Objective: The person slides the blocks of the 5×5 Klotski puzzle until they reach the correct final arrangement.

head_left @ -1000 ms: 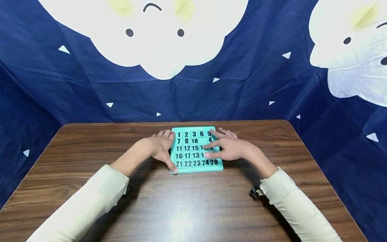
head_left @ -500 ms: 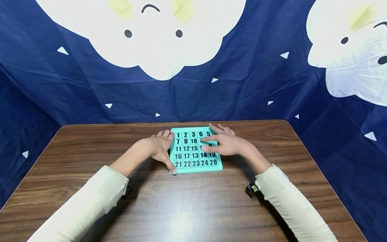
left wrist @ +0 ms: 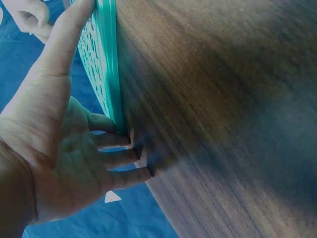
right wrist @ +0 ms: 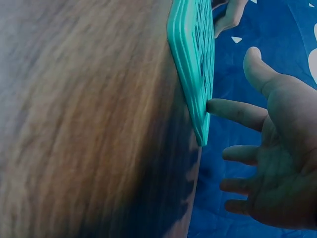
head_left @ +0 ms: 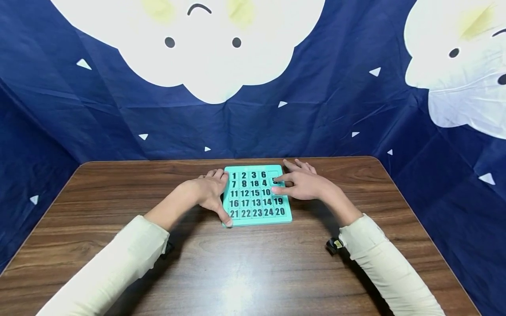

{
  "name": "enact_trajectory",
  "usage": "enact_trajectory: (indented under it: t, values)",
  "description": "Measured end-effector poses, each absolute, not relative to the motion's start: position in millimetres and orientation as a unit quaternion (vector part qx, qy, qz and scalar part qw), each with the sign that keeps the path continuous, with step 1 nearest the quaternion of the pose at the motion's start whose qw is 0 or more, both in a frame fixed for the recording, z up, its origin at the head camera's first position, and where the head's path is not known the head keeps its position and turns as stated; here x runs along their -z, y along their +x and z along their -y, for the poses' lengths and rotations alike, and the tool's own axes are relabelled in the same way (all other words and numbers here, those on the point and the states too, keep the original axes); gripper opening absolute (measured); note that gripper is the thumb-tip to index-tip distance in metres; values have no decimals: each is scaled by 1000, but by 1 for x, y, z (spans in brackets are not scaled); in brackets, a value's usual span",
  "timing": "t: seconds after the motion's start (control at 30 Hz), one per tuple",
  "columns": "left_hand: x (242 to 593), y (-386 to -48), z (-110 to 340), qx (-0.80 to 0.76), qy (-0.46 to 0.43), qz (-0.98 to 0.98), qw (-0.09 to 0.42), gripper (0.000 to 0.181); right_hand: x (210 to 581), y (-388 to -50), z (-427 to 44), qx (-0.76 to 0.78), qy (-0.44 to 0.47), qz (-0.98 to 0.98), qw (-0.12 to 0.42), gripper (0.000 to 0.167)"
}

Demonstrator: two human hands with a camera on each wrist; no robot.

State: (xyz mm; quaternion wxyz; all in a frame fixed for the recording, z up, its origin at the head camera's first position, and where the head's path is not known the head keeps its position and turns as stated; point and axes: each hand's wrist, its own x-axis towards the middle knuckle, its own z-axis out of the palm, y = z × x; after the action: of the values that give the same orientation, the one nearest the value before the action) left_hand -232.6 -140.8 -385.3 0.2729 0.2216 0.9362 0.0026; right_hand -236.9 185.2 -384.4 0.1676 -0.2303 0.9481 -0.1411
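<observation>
A turquoise number slide puzzle (head_left: 255, 193) with black-numbered tiles lies flat near the table's far edge. My left hand (head_left: 211, 191) lies along its left side, fingers extended. In the left wrist view, the thumb (left wrist: 69, 29) reaches over the puzzle's edge and the index finger is by its far corner. My right hand (head_left: 303, 184) is over the right side, its index fingertip on the 5 tile (head_left: 274, 181) in the second row. The thumb hovers near the third row and hides a tile there. An empty slot (head_left: 273, 174) shows at the top right corner.
The brown wooden table (head_left: 233, 263) extends toward me. Behind it hangs a dark blue cloth (head_left: 245, 131) with white clouds and small triangles. A black device (head_left: 334, 245) sits at the right wrist.
The 4 tile has moved left into the former gap, and the 5 tile has slid down from the top right corner. My right hand shifted with them; the left hand stayed put.
</observation>
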Motion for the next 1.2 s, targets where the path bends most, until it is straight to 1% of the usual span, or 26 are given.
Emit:
enact_trajectory:
  t: [0.2,0.37,0.63,0.77,0.97,1.2]
  values:
    - [386,-234,140,1,219,-936,277,171,386,-239,-178,151,-237,-949,143,58]
    - [386,-234,140,0,219,-936,276,172,392,-241,-172,155,-240,-948,142,63]
    - [384,-233,139,0,220,-936,276,171,386,-233,-178,147,-236,-952,129,63]
    - [382,-232,138,1,219,-935,279,171,385,-228,-181,118,-230,-956,139,68]
    - [382,-233,141,1,218,-937,273,171,386,-237,-173,89,-209,-960,165,78]
    - [384,-233,141,2,220,-937,271,171,388,-234,-166,96,-222,-957,162,78]
